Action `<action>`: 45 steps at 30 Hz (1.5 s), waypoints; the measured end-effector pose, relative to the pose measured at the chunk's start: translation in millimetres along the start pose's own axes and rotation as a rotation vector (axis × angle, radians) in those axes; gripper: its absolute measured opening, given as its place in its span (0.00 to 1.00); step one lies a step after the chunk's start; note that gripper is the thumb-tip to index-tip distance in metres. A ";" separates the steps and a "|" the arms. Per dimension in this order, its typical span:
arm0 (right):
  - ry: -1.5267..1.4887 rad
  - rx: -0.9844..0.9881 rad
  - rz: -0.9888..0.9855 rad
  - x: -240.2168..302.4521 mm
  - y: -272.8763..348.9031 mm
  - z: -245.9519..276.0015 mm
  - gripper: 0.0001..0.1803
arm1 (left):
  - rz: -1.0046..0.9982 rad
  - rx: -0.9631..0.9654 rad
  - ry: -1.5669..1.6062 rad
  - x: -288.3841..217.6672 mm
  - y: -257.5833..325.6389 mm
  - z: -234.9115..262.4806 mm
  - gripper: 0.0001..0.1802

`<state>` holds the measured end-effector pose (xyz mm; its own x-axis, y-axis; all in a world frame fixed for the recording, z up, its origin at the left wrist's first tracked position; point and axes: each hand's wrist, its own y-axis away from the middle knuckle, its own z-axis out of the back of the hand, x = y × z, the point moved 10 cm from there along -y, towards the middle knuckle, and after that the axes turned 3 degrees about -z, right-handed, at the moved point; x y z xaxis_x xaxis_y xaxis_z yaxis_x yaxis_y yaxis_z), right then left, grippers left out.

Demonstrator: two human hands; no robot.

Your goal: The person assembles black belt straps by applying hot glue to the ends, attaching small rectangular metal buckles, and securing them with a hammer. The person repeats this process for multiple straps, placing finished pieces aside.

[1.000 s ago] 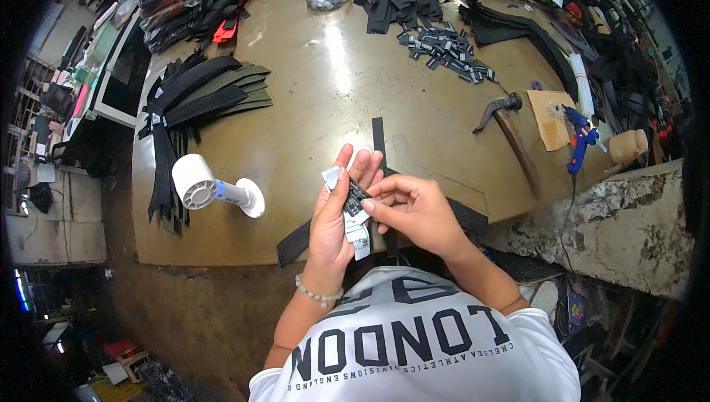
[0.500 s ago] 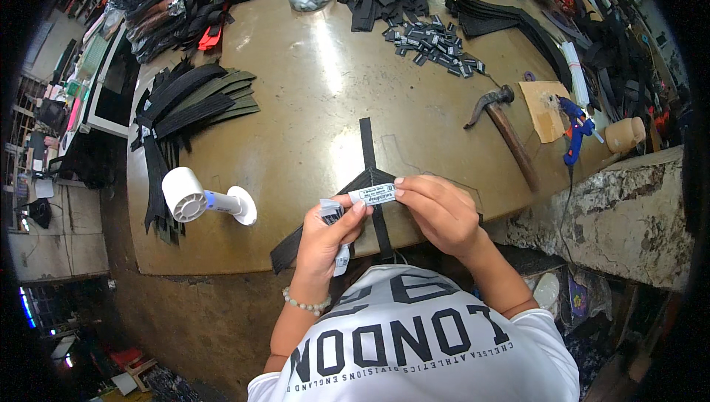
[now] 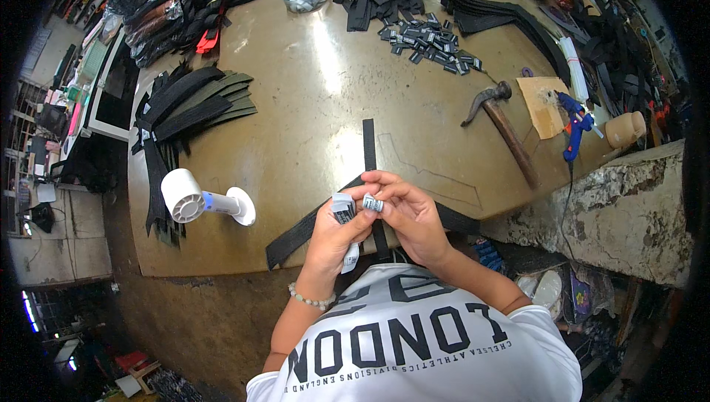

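Observation:
Close together over the table's near edge, both hands work on one printed white label (image 3: 373,203), which looks folded or curled short between the fingertips. My left hand (image 3: 329,238) is closed, with a strip of white labels (image 3: 342,207) gathered in it and its tail hanging below the palm. My right hand (image 3: 416,226) pinches the label from the other side. Beneath the hands lie black webbing straps (image 3: 369,143): one runs straight up the table, and others slant down to left and right. Where they meet is hidden by the hands.
A white handheld fan (image 3: 211,200) stands at left, by a bundle of black and olive straps (image 3: 192,99). To the right lie a hammer (image 3: 510,139) and a blue glue gun (image 3: 574,127) on cardboard. Small dark tabs (image 3: 429,41) are heaped at the back.
My right hand has moved left, up against my left hand. The label, stretched flat between them before, now shows only as a short folded or curled piece.

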<state>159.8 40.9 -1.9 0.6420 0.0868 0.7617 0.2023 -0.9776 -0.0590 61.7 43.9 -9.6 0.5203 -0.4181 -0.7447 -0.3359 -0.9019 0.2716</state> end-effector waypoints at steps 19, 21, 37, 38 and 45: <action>1.312 -0.107 0.107 39.6 10.8 18.7 0.10 | -0.245 -0.347 -0.604 -43.0 8.8 54.4 0.07; 1.352 -0.077 0.110 42.9 5.3 11.2 0.12 | -0.244 -0.306 -0.583 -44.5 10.3 48.5 0.07; 0.428 -0.024 -0.310 17.3 3.6 4.1 0.10 | -0.151 -0.130 -0.592 -34.7 15.7 13.3 0.07; 0.426 -0.046 -0.329 15.8 6.3 4.2 0.10 | -0.149 -0.132 -0.594 -34.7 16.4 13.7 0.07; 0.681 -0.226 -0.170 37.4 24.8 9.4 0.07 | -0.428 -0.079 -1.158 -60.0 18.1 4.6 0.07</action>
<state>195.7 21.6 19.0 -0.0009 0.1741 0.9847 0.0536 -0.9833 0.1739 20.8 53.1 37.2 -0.4382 0.2180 -0.8720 -0.2404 -0.9632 -0.1200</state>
